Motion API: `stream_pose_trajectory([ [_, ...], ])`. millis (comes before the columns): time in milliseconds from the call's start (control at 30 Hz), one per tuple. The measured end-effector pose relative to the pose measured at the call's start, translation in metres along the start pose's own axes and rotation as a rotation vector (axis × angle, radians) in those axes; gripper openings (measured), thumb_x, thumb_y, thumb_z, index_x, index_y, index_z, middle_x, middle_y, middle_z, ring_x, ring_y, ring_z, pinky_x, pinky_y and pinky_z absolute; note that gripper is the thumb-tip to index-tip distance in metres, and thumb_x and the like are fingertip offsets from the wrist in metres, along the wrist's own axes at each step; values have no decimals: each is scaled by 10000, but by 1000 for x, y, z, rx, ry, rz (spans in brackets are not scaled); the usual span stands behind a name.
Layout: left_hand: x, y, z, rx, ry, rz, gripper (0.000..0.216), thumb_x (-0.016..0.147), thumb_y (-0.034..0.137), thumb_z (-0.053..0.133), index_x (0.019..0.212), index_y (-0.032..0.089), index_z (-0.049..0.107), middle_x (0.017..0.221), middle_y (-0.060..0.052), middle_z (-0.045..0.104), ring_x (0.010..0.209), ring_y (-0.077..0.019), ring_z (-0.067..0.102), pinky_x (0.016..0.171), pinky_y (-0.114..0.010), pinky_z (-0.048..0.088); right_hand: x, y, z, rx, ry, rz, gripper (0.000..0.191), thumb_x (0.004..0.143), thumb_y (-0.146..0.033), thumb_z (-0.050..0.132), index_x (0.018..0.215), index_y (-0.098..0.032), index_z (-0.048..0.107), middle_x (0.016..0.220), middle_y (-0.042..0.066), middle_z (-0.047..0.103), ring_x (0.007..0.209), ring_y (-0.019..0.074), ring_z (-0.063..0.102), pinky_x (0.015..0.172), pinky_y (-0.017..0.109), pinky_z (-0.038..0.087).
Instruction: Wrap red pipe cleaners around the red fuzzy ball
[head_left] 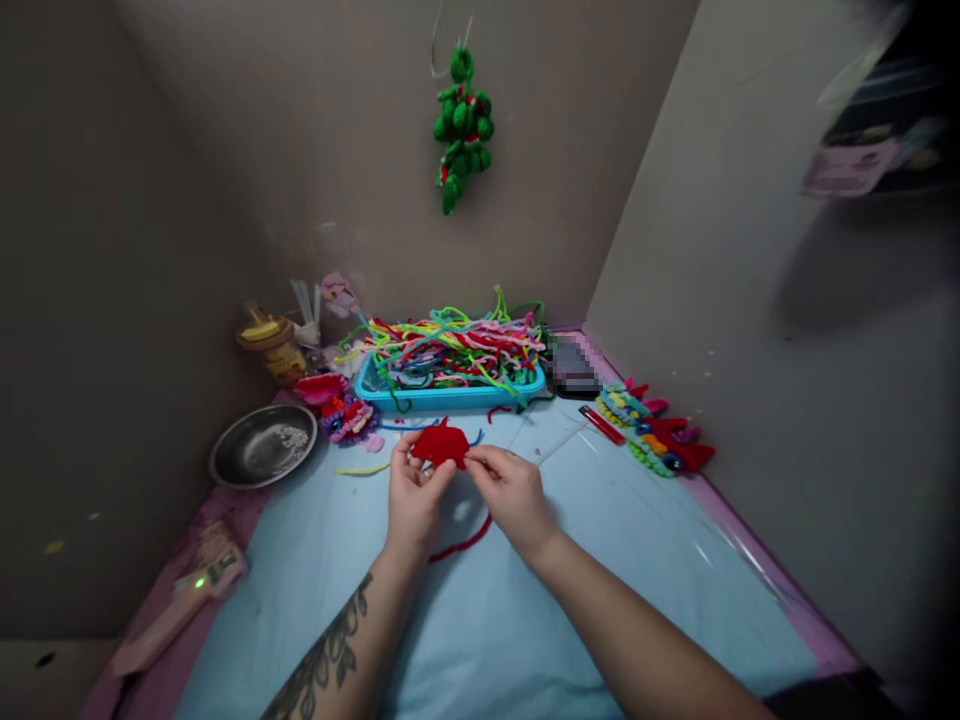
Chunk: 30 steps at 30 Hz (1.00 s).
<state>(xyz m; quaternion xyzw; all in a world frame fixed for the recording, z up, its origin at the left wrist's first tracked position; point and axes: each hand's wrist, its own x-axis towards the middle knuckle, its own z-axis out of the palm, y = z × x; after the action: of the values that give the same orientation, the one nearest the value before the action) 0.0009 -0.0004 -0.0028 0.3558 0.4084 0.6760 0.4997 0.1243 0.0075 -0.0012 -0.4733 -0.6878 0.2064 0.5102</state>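
Observation:
Between my two hands, above the blue cloth, is a red crocheted or knitted piece (pixel 444 444) with a small point at its top. My left hand (pixel 417 482) grips its left side, thumb at the lower front and fingers behind. At its right edge, my right hand (pixel 514 488) pinches with thumb and forefinger; whatever lies in that pinch is too small to make out. A red yarn strand (pixel 465 542) curves down onto the cloth below the hands. Just behind the piece, a short blue strand (pixel 477 438) shows.
A blue tray (pixel 450 400) heaped with coloured yarn stands at the back. Left are a metal bowl (pixel 225 462), a pink glue gun (pixel 180 610) and a crocheted piece (pixel 349 418). On the right lie a red cutter (pixel 602 425), colourful crocheted pieces (pixel 656 432) and a dark phone-like object (pixel 574 370).

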Motion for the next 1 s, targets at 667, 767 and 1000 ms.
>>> stream_pose_trajectory([
  [667, -3, -6, 9, -31, 149, -42, 488, 637, 210, 745, 1017, 233, 441, 788, 17, 663, 723, -130, 646, 718, -261, 472, -3, 4, 10, -42, 30, -122, 130, 835, -125, 468, 788, -208, 556, 924, 72, 634, 920, 197, 572, 842, 374, 470],
  [767, -3, -8, 9, -32, 183, -56, 496, 638, 222, 741, 1022, 230, 427, 754, 24, 658, 694, -131, 644, 692, -263, 476, -4, 4, 15, -91, 48, -138, 121, 847, -135, 458, 788, -210, 534, 902, 76, 633, 893, 203, 573, 824, 380, 474],
  [1000, -3, -10, 7, -21, 183, -47, 492, 642, 216, 738, 1005, 225, 406, 735, 24, 655, 660, -123, 632, 668, -252, 466, -4, 6, 19, -84, 17, -95, 127, 859, -131, 435, 801, -206, 520, 871, 74, 627, 865, 202, 572, 798, 367, 474],
])
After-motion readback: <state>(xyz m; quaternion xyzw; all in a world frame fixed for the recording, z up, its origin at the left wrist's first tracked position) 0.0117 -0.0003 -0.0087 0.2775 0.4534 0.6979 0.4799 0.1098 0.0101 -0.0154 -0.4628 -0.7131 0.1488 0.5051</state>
